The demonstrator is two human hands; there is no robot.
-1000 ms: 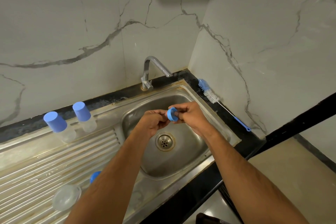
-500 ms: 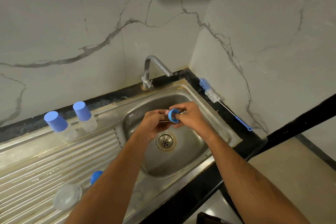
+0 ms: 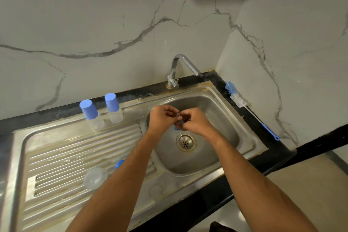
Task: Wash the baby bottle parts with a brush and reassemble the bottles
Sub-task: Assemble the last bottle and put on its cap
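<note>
Over the steel sink basin [image 3: 216, 111], my left hand [image 3: 162, 118] and my right hand [image 3: 195, 121] meet with fingers curled around a small blue bottle ring [image 3: 176, 128]. Only a sliver of the ring shows below the fingers; the rest is hidden. Two capped baby bottles [image 3: 90, 113] [image 3: 114, 108] with blue caps stand upright at the back of the drainboard. A clear dome-shaped part [image 3: 95, 177] lies on the drainboard near my left forearm, and a blue part [image 3: 119, 164] peeks out beside that arm. The bottle brush [image 3: 243, 103] lies on the black counter right of the sink.
A chrome tap [image 3: 180, 68] arches over the basin's back edge, and no water is visible. The drain [image 3: 185, 142] sits just below my hands. Marble walls close the back and the right side. The ribbed drainboard [image 3: 75, 149] spreads to the left.
Both hands have turned over the blue ring, which is now mostly covered by the fingers. The camera view has shifted so the sink sits further right.
</note>
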